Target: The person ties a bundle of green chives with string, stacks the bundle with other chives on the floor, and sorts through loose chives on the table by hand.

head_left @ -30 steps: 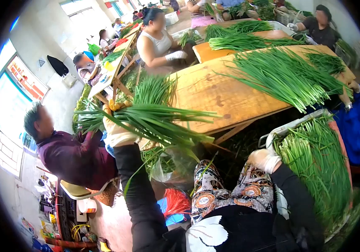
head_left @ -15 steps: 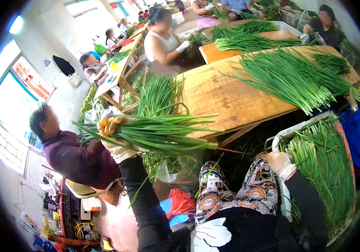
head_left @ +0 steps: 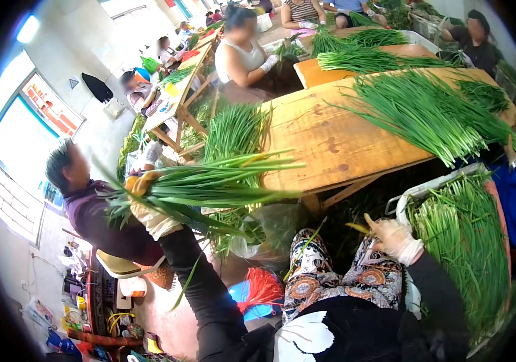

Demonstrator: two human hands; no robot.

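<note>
My left hand [head_left: 144, 202], in a pale glove with yellowish fingers, is closed around a bunch of green chives [head_left: 216, 187]. The bunch is held out level, its ends pointing right toward the wooden table. My right hand [head_left: 395, 237], in a thin whitish glove, hovers over my patterned trousers [head_left: 360, 283] with the fingers apart. A yellowed leaf [head_left: 357, 227] shows just past its fingertips, seemingly apart from them. Beside my right arm stands a white crate [head_left: 430, 188] filled with chives [head_left: 463, 241].
On the wooden table [head_left: 318, 145] lies a large pile of chives [head_left: 421, 114]. More chives [head_left: 234, 133] stand at its left end. A person in a dark purple top [head_left: 101, 217] sits close on the left. A red string bundle [head_left: 261, 288] lies near my knees; other people work behind.
My left hand has moved a little left and down with the chives. My right hand has come off the crate's edge by my knee, its fingers spreading, and a yellowed leaf appears beside it.
</note>
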